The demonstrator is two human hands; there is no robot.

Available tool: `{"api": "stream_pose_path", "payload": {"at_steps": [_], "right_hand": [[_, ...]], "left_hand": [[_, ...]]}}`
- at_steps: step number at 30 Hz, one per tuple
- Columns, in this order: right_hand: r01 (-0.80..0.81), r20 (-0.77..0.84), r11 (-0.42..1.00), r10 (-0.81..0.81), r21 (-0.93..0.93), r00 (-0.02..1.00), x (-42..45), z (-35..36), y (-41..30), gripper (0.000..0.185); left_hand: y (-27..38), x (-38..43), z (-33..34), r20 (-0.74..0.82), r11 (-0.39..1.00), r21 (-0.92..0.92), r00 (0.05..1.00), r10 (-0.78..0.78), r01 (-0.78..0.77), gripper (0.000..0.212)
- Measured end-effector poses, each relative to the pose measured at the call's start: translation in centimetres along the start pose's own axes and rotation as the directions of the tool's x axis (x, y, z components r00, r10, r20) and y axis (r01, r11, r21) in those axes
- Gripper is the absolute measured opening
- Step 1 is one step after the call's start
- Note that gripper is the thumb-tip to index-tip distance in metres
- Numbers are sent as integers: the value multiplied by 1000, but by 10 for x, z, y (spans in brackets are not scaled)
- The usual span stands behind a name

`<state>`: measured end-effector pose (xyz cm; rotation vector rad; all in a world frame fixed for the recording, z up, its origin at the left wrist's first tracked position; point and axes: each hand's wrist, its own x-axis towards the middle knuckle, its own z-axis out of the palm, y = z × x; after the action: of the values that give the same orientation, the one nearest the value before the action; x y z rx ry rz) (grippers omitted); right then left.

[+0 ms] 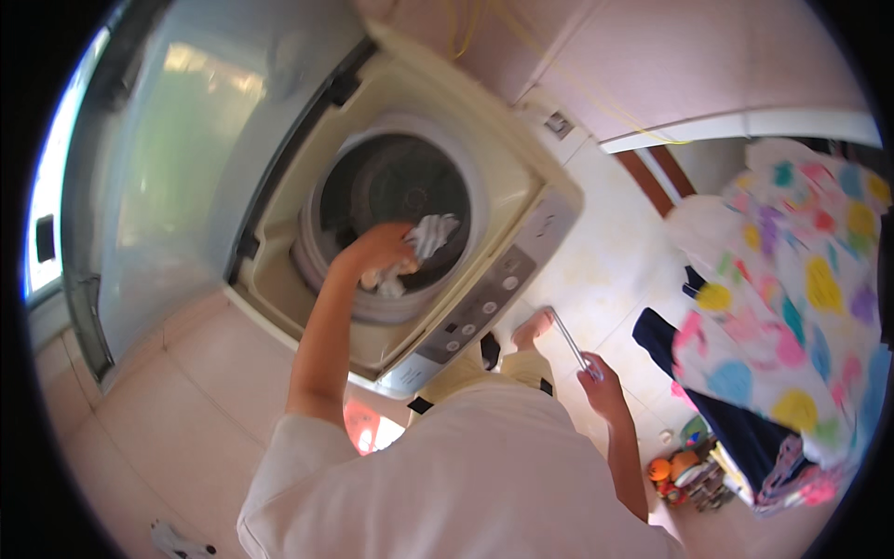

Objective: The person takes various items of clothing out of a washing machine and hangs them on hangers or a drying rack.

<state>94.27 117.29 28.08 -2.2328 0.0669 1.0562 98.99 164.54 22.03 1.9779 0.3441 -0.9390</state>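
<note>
My left hand (380,248) reaches into the open drum (391,175) of a top-loading washing machine (482,279). Its fingers are closed on a small grey-and-white striped cloth (431,234), part of which hangs below the fingers. Low on my right side, my right hand (602,388) grips one end of a thin metal rod (567,339). The rod's other end reaches over the floor near my foot (533,328).
The machine's lid (181,140) stands raised on the left. At right, cloth with coloured balloon-like spots (775,335) hangs over dark fabric (740,426). Small toys (674,475) lie beneath. A floor drain (559,126) sits in the tiles beyond the machine.
</note>
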Motion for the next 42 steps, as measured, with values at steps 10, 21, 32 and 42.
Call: {"api": "stream_pose_path", "payload": {"at_steps": [10,21,32,42], "right_hand": [[-227,-178,936,280,269,943,-250,-144,-47,22],[84,-957,994,-89,-68,277,-371,-299,-153,32],[-141,-676,790,-401,-597,619,-156,-353,-172,36],[-381,-778,756,-261,-533,571,-149,-345,-153,39]], "left_hand": [[116,-87,-13,97,968,-142,971,220,-206,20],[37,-32,-12,-150,941,-263,973,177,-212,21],[-205,65,23,-514,947,-100,799,-312,305,38],[-248,204,127,-121,916,391,981,151,-92,40]]}}
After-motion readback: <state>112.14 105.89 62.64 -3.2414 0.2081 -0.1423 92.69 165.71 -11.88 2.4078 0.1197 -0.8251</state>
